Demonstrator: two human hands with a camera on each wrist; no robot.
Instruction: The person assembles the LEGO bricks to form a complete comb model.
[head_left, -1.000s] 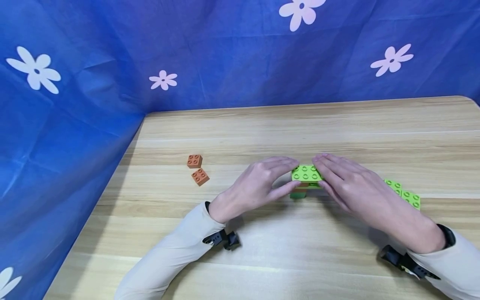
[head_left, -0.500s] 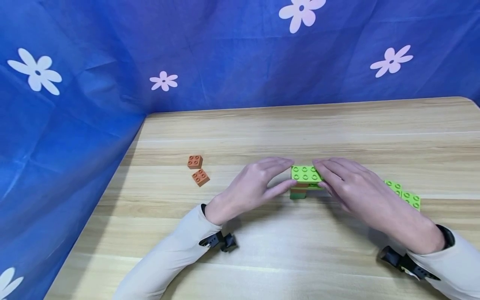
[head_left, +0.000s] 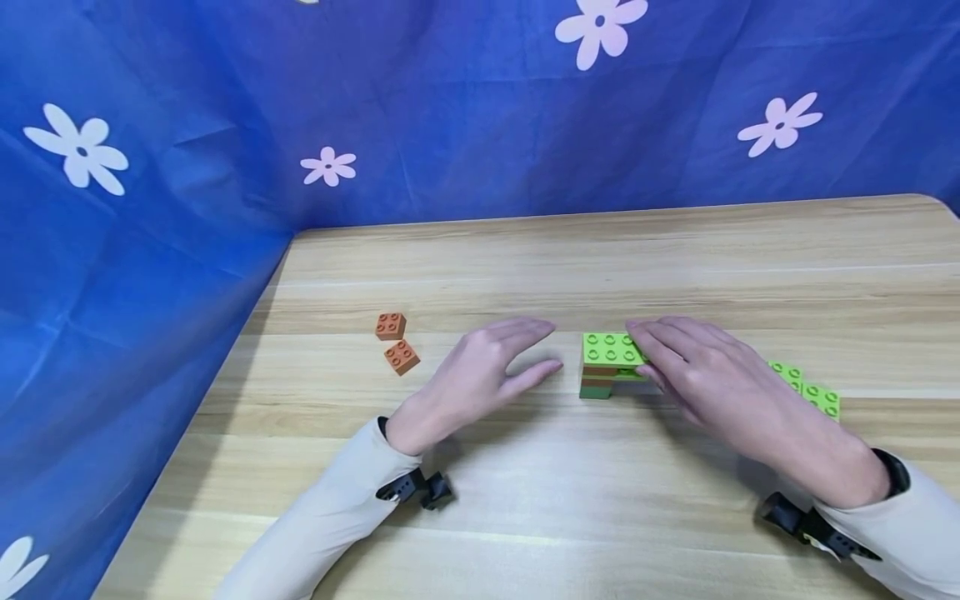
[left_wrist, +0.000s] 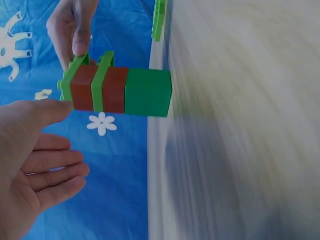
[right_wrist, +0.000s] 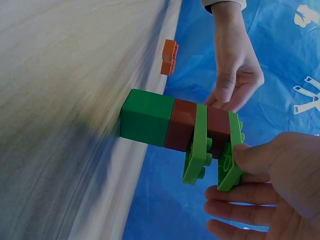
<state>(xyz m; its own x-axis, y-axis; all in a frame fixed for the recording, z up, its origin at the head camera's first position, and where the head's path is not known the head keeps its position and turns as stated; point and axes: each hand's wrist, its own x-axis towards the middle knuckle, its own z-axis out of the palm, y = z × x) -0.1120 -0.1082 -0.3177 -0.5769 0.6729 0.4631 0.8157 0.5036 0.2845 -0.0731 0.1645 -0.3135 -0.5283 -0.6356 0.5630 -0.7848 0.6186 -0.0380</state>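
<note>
A small stack of toy building bricks (head_left: 597, 381) stands on the table. Dark green is at its bottom, with reddish-brown bricks and light green plates alternating above. Both light green plates jut out on the right side. My right hand (head_left: 716, 387) pinches the overhanging end of the top light green plate (right_wrist: 230, 165) between thumb and fingers. To the stack's left, my left hand (head_left: 472, 371) is apart from it, fingers extended and holding nothing. In the left wrist view its thumb (left_wrist: 52, 111) overlaps the stack's edge. The right hand hides part of the top plate in the head view.
Two loose orange-brown bricks (head_left: 402, 357) lie on the table (head_left: 480, 275) at the left. Light green plates (head_left: 821, 398) lie at the right, partly behind the right hand. A blue cloth with white flowers (head_left: 465, 108) hangs along the back and left.
My left hand has let go of the stack's left end and moved away to the left. The right hand stays on the top plate, and the stack has not moved.
</note>
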